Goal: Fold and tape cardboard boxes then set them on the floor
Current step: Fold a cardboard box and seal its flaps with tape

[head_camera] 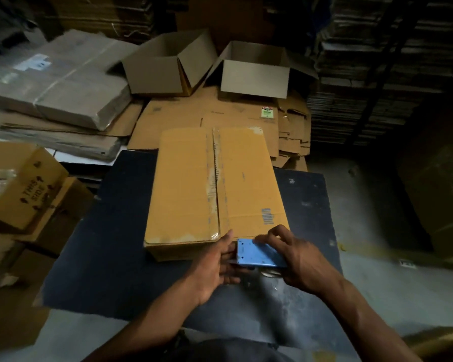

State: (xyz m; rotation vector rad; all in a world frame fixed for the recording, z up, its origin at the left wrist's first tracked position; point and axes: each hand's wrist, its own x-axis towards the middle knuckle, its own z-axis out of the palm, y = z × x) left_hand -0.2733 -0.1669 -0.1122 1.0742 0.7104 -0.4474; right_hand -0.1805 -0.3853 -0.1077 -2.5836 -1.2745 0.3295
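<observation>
Dark matte table (115,257), flat-topped cardboard box (209,184) — blue tape dispenser (259,253)

Closed cardboard box (215,189) lies flat on the dark table (115,257) just ahead of both hands, clear tape running down its centre seam. Right hand (296,259) grips a blue tape dispenser (259,253) at the box's near edge; left hand (217,267) holds the dispenser's front end, thumb touching the box corner. Two open boxes (168,66) (256,71) sit well beyond the hands on flattened cardboard (194,113); wrapped bundle (60,77) far left of them.
</observation>
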